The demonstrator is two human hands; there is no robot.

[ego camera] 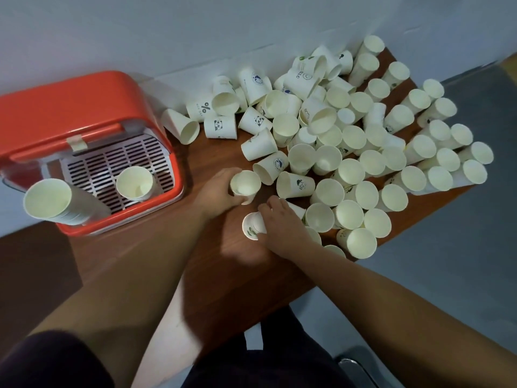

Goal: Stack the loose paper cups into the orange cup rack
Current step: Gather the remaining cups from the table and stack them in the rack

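I am gripping an upright cup (245, 184) with my left hand (219, 189), my right hand (282, 224) clasping a tipped cup (251, 226), right of the orange rack (84, 107). Thin, crushable walls; holding lightly near rims.

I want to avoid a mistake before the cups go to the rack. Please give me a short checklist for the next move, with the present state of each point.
1. Left hand has a grip on an upright cup: ok.
2. Right hand has a grip on a cup lying on its side: ok.
3. Orange rack is open to receive cups: ok.
4. Free place on the white grid beside the short stack and the tall stack: ok.
5. The two held cups are already nested together: not ok, they are apart.
6. Held cups are undamaged: cannot tell.
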